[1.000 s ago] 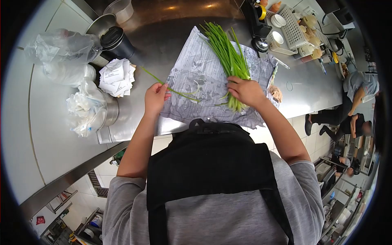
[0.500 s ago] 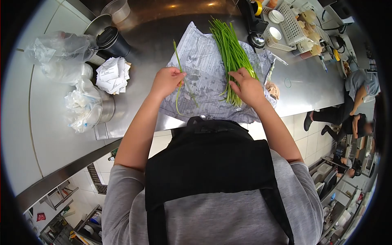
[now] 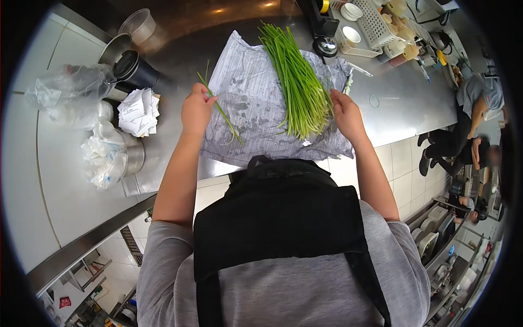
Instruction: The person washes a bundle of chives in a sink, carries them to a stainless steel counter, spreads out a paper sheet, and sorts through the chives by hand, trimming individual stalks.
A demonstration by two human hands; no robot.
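A thick bunch of long green chives (image 3: 297,82) lies on a sheet of damp newspaper (image 3: 239,76) on the steel counter. Over the sheet's left edge, my left hand (image 3: 197,111) is closed in a pinch on a few loose chive stalks (image 3: 222,113), which hang below the fingers. My right hand (image 3: 347,114) is at the right side of the bunch, its fingers bent inward by the stalks. Whatever those fingertips may hold is too small to make out. A small white scrap (image 3: 306,143) lies near the bunch's lower end.
To the left are a stack of paper slips (image 3: 139,111), a dark lidded cup (image 3: 133,71), and a metal container with plastic bags (image 3: 106,155). A call bell (image 3: 325,47), a white basket (image 3: 357,50) and a green rubber band (image 3: 374,101) are on the right. Other people stand farther right.
My left hand has moved left with the loose stalks. My right hand has come off the top of the bunch to its right side. The bunch looks more spread out, and the view has shifted slightly.
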